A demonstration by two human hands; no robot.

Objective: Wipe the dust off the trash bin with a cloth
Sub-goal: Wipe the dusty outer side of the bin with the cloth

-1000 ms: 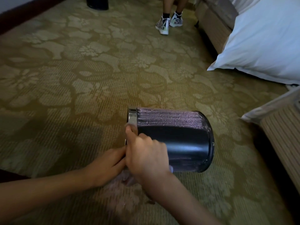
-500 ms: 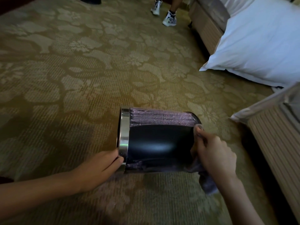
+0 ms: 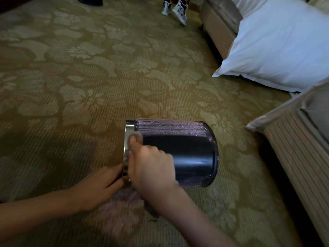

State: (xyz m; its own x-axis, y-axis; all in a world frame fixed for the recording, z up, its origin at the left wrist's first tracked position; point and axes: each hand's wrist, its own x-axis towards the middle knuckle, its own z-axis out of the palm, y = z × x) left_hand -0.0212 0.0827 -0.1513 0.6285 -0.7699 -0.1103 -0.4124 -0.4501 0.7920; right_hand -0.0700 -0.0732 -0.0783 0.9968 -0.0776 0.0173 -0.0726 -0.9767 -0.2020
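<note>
Right hand (image 3: 151, 168) slid cloth (image 3: 138, 134) to trash bin (image 3: 192, 154) rim, beside left hand (image 3: 105, 188).

No legible text, labels, brands or numbers anywhere: nothing readable on the trash bin (image 3: 187, 154), the carpet (image 3: 89, 86) or the pillow (image 3: 281, 43).

floral olive carpet (image 3: 106, 77); white pillow (image 3: 284, 47) against striped bed base (image 3: 219, 34).

One head-worn wide-angle view looks down, close above the trash bin (image 3: 192, 152).
</note>
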